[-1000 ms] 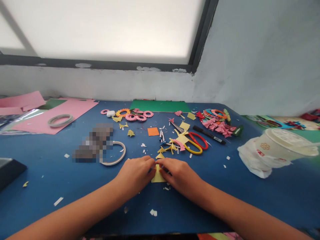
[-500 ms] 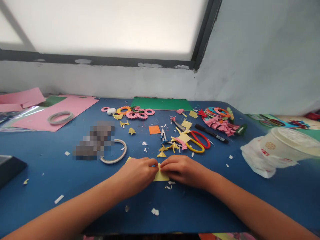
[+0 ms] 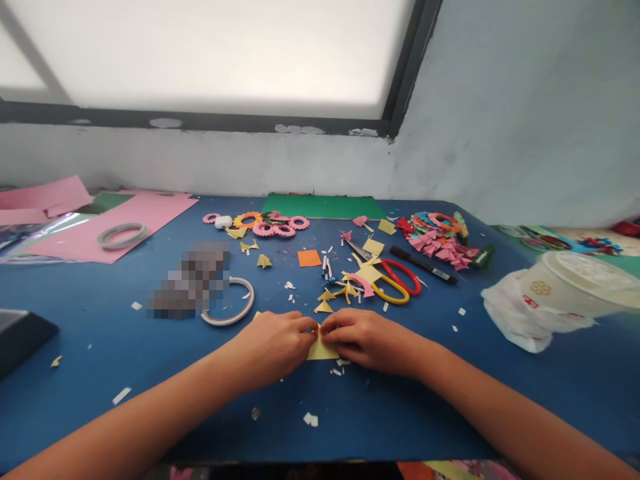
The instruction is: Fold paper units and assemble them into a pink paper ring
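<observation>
A small yellow sheet of paper (image 3: 323, 349) lies on the blue table between my hands, its upper part covered by fingers. My left hand (image 3: 274, 341) pinches it from the left, and a yellow corner peeks out behind that hand. From the right, my right hand (image 3: 373, 339) grips the same paper with curled fingers, the two sets of fingertips almost meeting. Just beyond my fingers are folded yellow paper pieces (image 3: 324, 306). Scissors with red and yellow handles (image 3: 393, 291) lie past my right hand, with yellow squares over their blades.
A tape roll (image 3: 250, 300) lies beyond my left hand beside a blurred-out object (image 3: 187, 283). An orange square (image 3: 309, 258), a black marker (image 3: 423, 265) and pink and orange paper rings (image 3: 275, 230) lie farther back. A paper bucket (image 3: 560, 287) stands at right; pink sheets (image 3: 115, 223) lie at left.
Both hands stay on the yellow paper with hardly any movement. The view has shifted very slightly.
</observation>
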`<state>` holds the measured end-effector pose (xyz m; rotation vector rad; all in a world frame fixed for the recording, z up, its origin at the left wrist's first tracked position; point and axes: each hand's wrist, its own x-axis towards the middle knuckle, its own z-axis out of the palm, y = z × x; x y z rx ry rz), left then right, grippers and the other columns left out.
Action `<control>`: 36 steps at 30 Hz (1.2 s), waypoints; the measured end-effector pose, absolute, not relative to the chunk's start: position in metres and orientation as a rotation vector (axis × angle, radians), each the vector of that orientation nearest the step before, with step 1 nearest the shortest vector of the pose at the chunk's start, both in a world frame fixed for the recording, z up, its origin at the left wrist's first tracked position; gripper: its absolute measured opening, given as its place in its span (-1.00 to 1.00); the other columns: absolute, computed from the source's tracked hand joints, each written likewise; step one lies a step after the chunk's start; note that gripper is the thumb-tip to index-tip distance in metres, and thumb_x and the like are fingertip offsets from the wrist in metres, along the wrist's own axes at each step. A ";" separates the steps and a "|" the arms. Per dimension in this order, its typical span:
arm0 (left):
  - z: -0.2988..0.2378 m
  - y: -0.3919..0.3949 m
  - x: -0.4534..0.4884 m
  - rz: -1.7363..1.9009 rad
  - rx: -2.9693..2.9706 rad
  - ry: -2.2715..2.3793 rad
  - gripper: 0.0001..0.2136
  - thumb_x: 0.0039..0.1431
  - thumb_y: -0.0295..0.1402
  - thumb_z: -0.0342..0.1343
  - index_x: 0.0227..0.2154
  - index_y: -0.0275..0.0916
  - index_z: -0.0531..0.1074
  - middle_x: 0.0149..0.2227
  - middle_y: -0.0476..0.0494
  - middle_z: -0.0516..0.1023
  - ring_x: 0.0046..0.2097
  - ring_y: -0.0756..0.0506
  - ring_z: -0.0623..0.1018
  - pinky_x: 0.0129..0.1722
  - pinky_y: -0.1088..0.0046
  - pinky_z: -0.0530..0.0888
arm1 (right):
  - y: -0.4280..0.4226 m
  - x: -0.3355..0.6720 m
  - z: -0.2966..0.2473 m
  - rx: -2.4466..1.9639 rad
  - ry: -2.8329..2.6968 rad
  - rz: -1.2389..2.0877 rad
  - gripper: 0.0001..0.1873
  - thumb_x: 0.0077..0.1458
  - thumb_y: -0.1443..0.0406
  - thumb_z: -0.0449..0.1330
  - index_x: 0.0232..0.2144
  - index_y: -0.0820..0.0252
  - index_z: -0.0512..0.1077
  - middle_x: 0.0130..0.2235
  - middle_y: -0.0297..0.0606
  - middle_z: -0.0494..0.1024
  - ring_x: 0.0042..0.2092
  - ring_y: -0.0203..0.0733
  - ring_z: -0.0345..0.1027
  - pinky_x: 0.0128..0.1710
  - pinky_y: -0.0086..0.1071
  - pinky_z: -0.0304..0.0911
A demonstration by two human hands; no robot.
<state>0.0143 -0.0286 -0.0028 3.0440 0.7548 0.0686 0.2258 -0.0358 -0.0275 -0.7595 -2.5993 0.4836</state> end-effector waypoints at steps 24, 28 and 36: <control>0.014 -0.063 0.014 -0.096 2.891 0.827 -0.53 -0.03 -0.41 -0.04 -0.01 -0.47 0.26 0.12 -0.41 0.26 0.23 -0.20 0.10 0.22 0.15 -0.03 | -0.065 0.209 0.000 -1.243 -2.800 0.105 -0.87 0.06 0.36 0.12 -0.48 0.27 0.44 -0.46 -0.18 0.50 -0.33 -0.14 0.34 -0.34 -0.34 0.20; 0.013 -0.068 0.009 -0.064 2.861 0.825 -0.52 0.07 -0.34 -0.04 0.07 -0.44 0.18 0.09 -0.38 0.32 0.22 -0.21 0.15 0.22 0.08 -0.05 | -0.061 0.213 -0.004 -1.178 -2.781 0.152 -0.76 -0.01 0.16 0.24 -0.45 0.26 0.44 -0.44 -0.21 0.51 -0.31 -0.12 0.34 -0.33 -0.34 0.19; 0.003 -0.042 0.016 0.050 2.899 0.928 -0.87 0.11 -0.33 0.07 -0.32 -0.28 0.40 -0.33 -0.15 0.50 -0.24 -0.16 0.50 -0.19 0.25 0.41 | -0.045 0.218 -0.014 -0.950 -2.723 0.241 -0.84 0.06 0.24 0.19 -0.42 0.24 0.45 -0.37 -0.25 0.49 -0.32 -0.22 0.32 -0.31 -0.39 0.17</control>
